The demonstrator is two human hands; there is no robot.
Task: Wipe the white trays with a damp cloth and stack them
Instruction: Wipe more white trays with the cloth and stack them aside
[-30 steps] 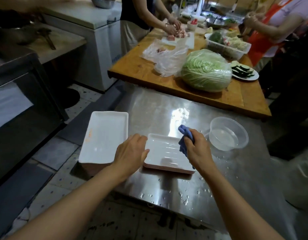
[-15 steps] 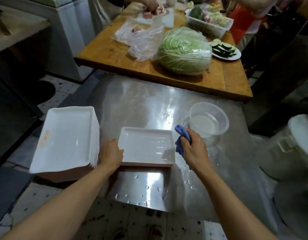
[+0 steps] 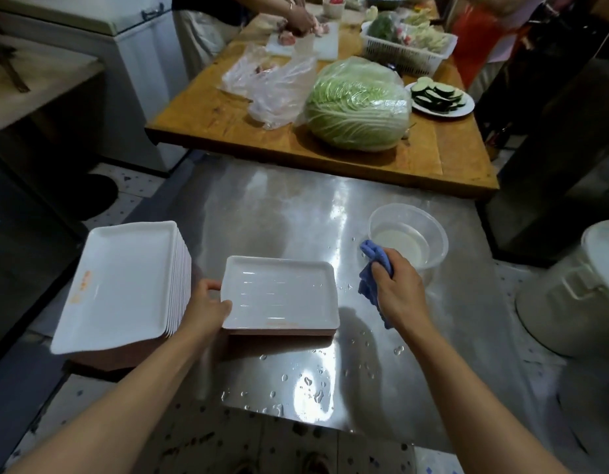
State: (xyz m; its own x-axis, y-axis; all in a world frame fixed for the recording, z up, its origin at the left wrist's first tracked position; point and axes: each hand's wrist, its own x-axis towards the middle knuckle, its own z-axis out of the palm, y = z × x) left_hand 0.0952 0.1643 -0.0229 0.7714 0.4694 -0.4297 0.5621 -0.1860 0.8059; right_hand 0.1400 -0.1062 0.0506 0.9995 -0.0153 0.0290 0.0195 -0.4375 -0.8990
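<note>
Currently your left hand (image 3: 207,307) is gripping the left edge of the white tray (image 3: 280,294), which is lying flat on the wet steel table (image 3: 279,213), just right of the stack of trays (image 3: 125,285). Your right hand (image 3: 400,292) is clutching the bunched blue cloth (image 3: 373,265) beside the tray, near the bowl of water (image 3: 409,239).

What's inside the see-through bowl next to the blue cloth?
The clear bowl holds a shallow pool of water; nothing else shows in it. The blue cloth, gripped by the right hand, covers a bit of its near rim.
</note>
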